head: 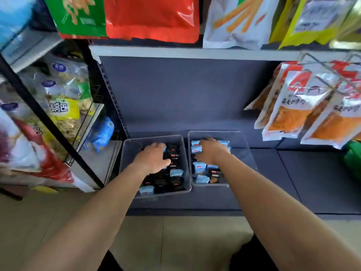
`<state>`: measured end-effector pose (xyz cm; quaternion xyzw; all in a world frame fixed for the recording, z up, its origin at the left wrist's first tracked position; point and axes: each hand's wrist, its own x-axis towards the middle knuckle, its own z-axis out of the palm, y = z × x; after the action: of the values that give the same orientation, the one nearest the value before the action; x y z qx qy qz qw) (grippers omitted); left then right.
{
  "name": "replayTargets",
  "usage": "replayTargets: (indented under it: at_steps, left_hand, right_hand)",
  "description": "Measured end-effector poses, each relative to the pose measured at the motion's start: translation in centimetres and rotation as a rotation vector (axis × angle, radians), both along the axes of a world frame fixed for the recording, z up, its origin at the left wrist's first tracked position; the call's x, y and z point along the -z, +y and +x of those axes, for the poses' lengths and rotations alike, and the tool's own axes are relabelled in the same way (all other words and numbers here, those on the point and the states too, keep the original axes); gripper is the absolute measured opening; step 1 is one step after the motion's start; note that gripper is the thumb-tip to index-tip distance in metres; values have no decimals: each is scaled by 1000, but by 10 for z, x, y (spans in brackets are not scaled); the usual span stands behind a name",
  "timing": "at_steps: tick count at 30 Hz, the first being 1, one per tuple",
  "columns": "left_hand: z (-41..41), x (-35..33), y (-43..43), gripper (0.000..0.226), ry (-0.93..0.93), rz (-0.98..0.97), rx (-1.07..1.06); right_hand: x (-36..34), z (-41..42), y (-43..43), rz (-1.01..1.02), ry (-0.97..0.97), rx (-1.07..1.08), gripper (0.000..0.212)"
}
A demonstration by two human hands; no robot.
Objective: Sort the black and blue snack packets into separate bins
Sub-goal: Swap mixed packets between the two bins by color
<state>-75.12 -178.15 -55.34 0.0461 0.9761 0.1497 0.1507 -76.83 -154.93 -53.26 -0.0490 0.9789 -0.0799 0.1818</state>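
This is a snack shop. Above the left hand (pixel 154 158) and right hand (pixel 211 151), a grey metal shelf (pixel 175 50) carries large sealed snack bags (pixel 152 16) in green, red and white. Up and right of the right hand, identical orange-and-white pouches (pixel 293 106) hang in a row from a wire peg hook (pixel 324 67). Left of the left hand, a black-framed rack (pixel 45 116) holds more packaged snacks. Under the hands, two clear bins (pixel 127 153) of small wrapped packets sit on the dark bottom shelf (pixel 273 173).

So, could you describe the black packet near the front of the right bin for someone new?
On the dark shelf stand a left bin and a right bin, both clear; take the right one, where the right hand reaches in. Near its front wall lies the black packet with a red label, dark among the pale blue packets around it.
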Motion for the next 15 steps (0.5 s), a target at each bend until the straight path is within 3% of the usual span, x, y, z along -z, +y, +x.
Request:
replayTargets:
  at_steps: [7, 15]
  left_hand:
    - [15, 14, 16, 71, 21, -31, 77]
    - [-7, 47, 37, 63, 39, -13, 202]
  right_hand:
    - [25, 32, 48, 81, -10, -18, 61]
    - [75, 3, 93, 52, -42, 18, 61]
